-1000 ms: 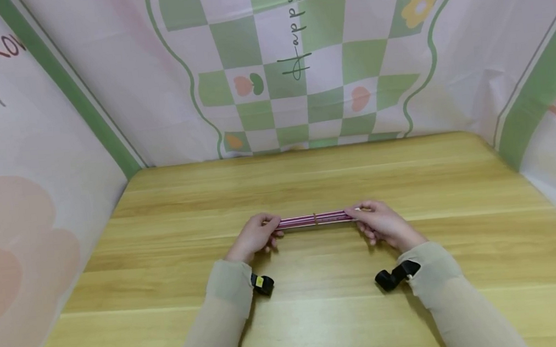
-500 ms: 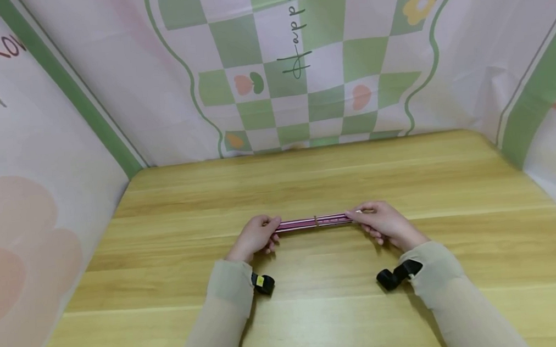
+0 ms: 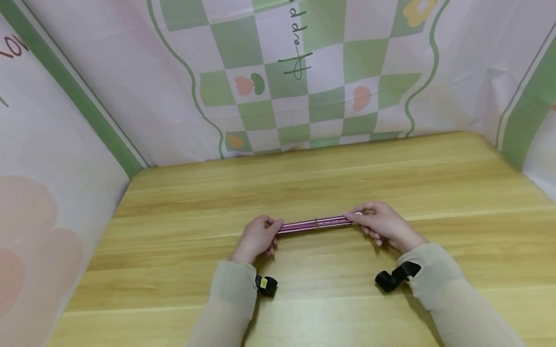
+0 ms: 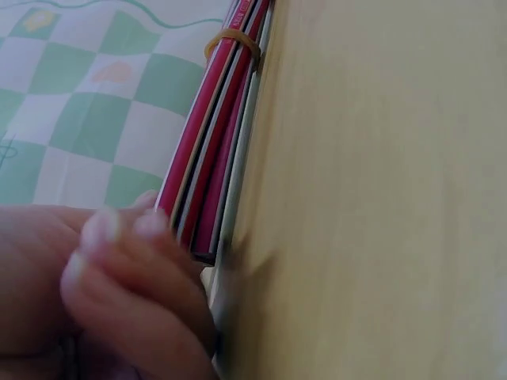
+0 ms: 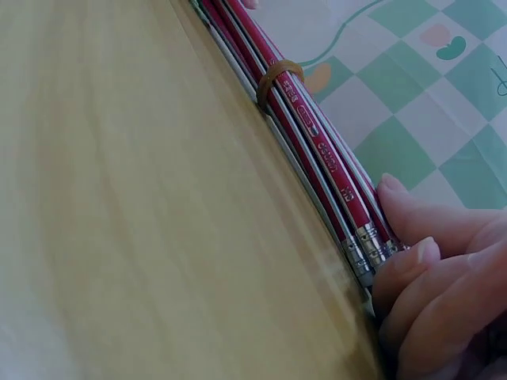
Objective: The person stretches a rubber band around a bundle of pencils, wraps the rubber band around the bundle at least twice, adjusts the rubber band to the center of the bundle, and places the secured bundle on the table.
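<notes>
A bundle of red-and-silver striped pencils lies crosswise between the two hands in the head view. A tan rubber band circles the bundle near its middle. The left hand pinches the left end between thumb and fingers. At the opposite end, the right hand pinches the pencils near their metal ferrules and erasers. "HB" lettering shows on one pencil in the right wrist view. Close up, the left wrist view shows the curled left fingers beside the pencil ends; whether the bundle touches the table cannot be told.
The wood-grain table extends around both hands. Behind it hangs a green-and-white checked cloth, with printed cloth along the sides. Black wrist cameras sit at both beige cuffs.
The bundle and the left hand have come slightly nearer the person, and the left wrist has shifted a little right. Both hands keep their pinch on the pencils.
</notes>
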